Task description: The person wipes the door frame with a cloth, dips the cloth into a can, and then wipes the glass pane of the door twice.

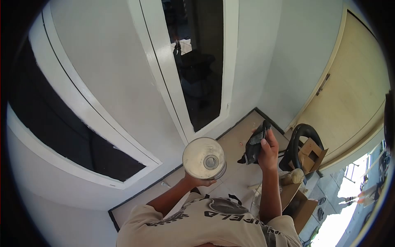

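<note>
My left hand [199,180] supports a round metal can [194,159] from below, in front of my chest. The can's pale, scuffed top faces up, with a small round cap off its centre. Most of the left fingers are hidden under the can. To the right, my right hand [269,151] grips a crumpled black cloth [254,147] with greyish patches, thumb on the near side. The cloth is held up above the floor, apart from the can.
A wall with white-framed dark windows [201,74] stands ahead and to the left. At right are a wooden door [349,82], a black chair [293,144] with a cardboard box [311,156], and another open carton [302,210]. Sandals [320,213] lie on the floor tiles.
</note>
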`<state>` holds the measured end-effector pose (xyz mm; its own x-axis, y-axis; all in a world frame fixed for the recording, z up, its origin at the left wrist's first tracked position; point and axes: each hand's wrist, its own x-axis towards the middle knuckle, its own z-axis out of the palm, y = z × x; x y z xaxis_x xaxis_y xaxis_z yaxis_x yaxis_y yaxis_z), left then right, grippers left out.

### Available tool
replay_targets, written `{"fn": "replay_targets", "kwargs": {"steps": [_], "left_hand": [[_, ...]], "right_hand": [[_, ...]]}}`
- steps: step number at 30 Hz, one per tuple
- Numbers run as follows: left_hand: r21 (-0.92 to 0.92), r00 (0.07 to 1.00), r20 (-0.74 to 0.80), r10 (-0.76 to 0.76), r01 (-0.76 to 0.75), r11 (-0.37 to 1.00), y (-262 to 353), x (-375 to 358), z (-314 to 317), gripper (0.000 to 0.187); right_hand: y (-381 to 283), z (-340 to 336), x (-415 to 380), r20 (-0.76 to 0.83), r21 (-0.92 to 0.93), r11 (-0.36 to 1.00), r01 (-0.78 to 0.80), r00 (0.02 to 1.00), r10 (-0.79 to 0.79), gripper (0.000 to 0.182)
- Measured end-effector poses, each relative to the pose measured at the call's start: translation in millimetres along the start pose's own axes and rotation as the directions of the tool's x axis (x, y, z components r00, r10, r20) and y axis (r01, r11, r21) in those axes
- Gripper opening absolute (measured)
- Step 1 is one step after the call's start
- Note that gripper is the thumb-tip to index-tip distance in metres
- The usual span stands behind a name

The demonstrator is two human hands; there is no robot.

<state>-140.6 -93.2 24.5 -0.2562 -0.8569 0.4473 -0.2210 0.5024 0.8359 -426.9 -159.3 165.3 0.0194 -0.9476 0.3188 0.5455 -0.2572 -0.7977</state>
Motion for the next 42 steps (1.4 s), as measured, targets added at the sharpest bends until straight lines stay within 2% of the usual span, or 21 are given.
{"fn": "replay_targets", "kwargs": {"steps": [1, 3, 4, 6, 7, 9, 14, 16, 20, 22, 24, 25, 26, 28, 30, 32, 33, 35, 39, 41, 42], "left_hand": [[0.01, 1.0, -0.012, 0.007, -0.007, 1.0, -0.1, -1.6, -11.9, 0.09], [-0.089, 0.988, -0.099, -0.117, 0.109, 0.99, -1.6, -7.8, -35.0, 0.089], [-0.081, 0.99, -0.102, -0.098, 0.09, 0.993, -6.9, -11.2, -46.8, 0.089], [0.227, 0.997, -0.05, 0.061, -0.048, 0.973, -20.4, -16.8, -74.2, 0.091], [0.236, 0.996, -0.048, 0.081, -0.067, 0.969, -26.2, -19.5, -86.3, 0.091], [-0.045, 0.978, -0.136, -0.16, 0.155, 0.987, -26.4, -21.0, -106.3, 0.093], [-0.102, 0.974, -0.178, -0.138, 0.121, 0.987, -26.5, -12.1, -148.2, 0.102], [-0.167, 0.932, -0.337, -0.132, 0.079, 0.983, -25.6, -3.8, -153.0, 0.104], [-0.207, 0.89, -0.441, -0.118, 0.027, 0.978, 5.5, 32.2, -168.1, 0.105], [-0.129, 0.894, -0.442, -0.073, 0.017, 0.991, 19.8, 58.0, -179.6, 0.104], [-0.057, 0.908, -0.414, -0.065, 0.046, 0.997, 27.0, 77.8, -186.4, 0.103], [0.001, 0.889, -0.458, 0.0, 0.0, 1.0, 26.2, 88.7, -189.0, 0.105], [0.002, 0.891, -0.452, -0.027, 0.031, 1.0, 20.6, 95.4, -191.1, 0.108], [-0.021, 0.884, -0.466, -0.046, 0.041, 0.999, 16.7, 111.5, -195.0, 0.109], [0.044, 0.867, -0.498, -0.033, 0.063, 0.997, 18.8, 125.1, -197.0, 0.108], [0.054, 0.85, -0.526, -0.023, 0.06, 0.997, 16.1, 134.9, -198.8, 0.109], [0.046, 0.844, -0.535, -0.041, 0.078, 0.996, 14.5, 137.6, -197.8, 0.109], [0.116, 0.824, -0.566, 0.005, 0.073, 0.99, 11.0, 140.4, -196.8, 0.11], [0.245, 0.824, -0.566, 0.003, 0.165, 0.955, 0.8, 142.2, -194.9, 0.112], [0.262, 0.813, -0.582, 0.003, 0.185, 0.947, 0.1, 143.7, -192.2, 0.113], [0.261, 0.809, -0.588, -0.003, 0.193, 0.946, 0.7, 144.8, -192.2, 0.113]], "right_hand": [[9.3, 9.8, 9.7, 0.016, 0.005, 1.0, 0.004, 1.0, -0.004, 0.057], [28.4, 31.0, 29.2, 0.016, -0.008, 0.999, -0.046, 0.999, 0.046, 0.054], [38.2, 38.4, 38.3, 0.025, -0.005, 1.0, -0.028, 0.999, 0.028, 0.054], [55.6, 58.1, 59.1, 0.011, -0.045, 0.998, -0.046, 0.999, 0.046, 0.05], [59.6, 71.7, 69.6, 0.031, -0.038, 0.999, -0.028, 0.999, 0.03, 0.049], [65.3, 90.0, 87.4, 0.066, -0.067, 0.998, -0.005, 0.998, 0.01, 0.049], [82.9, 118.6, 123.3, 0.121, -0.14, 0.987, 0.078, 0.991, -0.061, 0.045], [88.7, 124.5, 142.6, 0.108, -0.154, 0.983, 0.1, 0.991, -0.084, 0.044], [78.8, 142.6, 176.8, 0.085, -0.229, 0.962, 0.146, 0.988, -0.13, 0.043], [65.6, 158.2, 188.3, 0.109, -0.233, 0.962, 0.142, 0.987, -0.119, 0.039], [60.3, 161.2, 194.3, 0.191, -0.269, 0.961, 0.069, 0.981, -0.017, 0.037], [59.8, 162.2, 198.2, 0.27, -0.235, 0.972, 0.011, 0.961, 0.054, 0.036], [60.4, 164.2, 198.9, 0.276, -0.249, 0.967, -0.049, 0.954, 0.119, 0.036], [61.8, 165.2, 199.3, 0.448, -0.247, 0.965, -0.088, 0.872, 0.195, 0.036], [68.9, 165.5, 200.2, 0.478, -0.302, 0.948, -0.1, 0.844, 0.241, 0.034], [74.6, 167.4, 204.9, 0.655, -0.335, 0.936, 0.104, 0.74, 0.152, 0.033], [75.4, 169.2, 208.5, 0.657, -0.339, 0.937, 0.086, 0.734, 0.171, 0.033], [75.1, 174.8, 216.4, 0.77, -0.384, 0.883, 0.268, 0.621, 0.147, 0.033], [71.1, 186.5, 238.9, 0.799, -0.44, 0.852, 0.284, 0.557, 0.226, 0.032], [72.7, 190.0, 249.7, 0.891, -0.373, 0.782, 0.498, 0.427, 0.154, 0.035], [74.8, 189.6, 251.7, 0.893, -0.371, 0.787, 0.493, 0.421, 0.158, 0.035]]}}
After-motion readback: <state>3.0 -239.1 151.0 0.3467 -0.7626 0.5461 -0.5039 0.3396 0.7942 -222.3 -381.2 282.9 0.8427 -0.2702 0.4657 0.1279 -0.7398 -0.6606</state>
